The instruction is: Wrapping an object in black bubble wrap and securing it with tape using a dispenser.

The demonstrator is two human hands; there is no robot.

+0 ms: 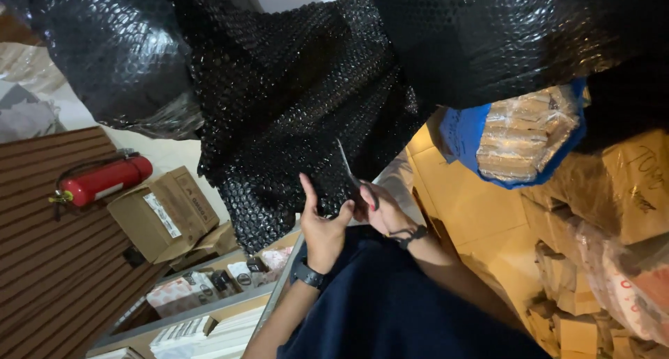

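- The left hand (pixel 322 223) is raised from a forearm that comes up out of the bottom edge, a dark watch (pixel 307 274) on its wrist. Its forefinger points straight up and its thumb leans toward the other hand, pinching the lower edge of the black bubble wrap (pixel 293 108).
- The right hand (pixel 380 209) sits just beside it, nearly touching, with a dark band (pixel 410 235) round its wrist. Its fingers are curled shut on the handles of scissors (pixel 354 176).
- The scissor blade points up and slightly left, lying against the wrap's lower edge.
- The wrap hangs in a big sheet from the top of the view down to the hands, filling the upper middle and spilling to both upper corners.
- Whether the blades are parted or closed is hard to tell: they are dark against the dark wrap. The handles are hidden in the fingers.
- Both forearms are partly covered by a navy garment (pixel 390 310).
- A red extinguisher (pixel 104 180) and a cardboard box (pixel 164 213) lie well off to the left.
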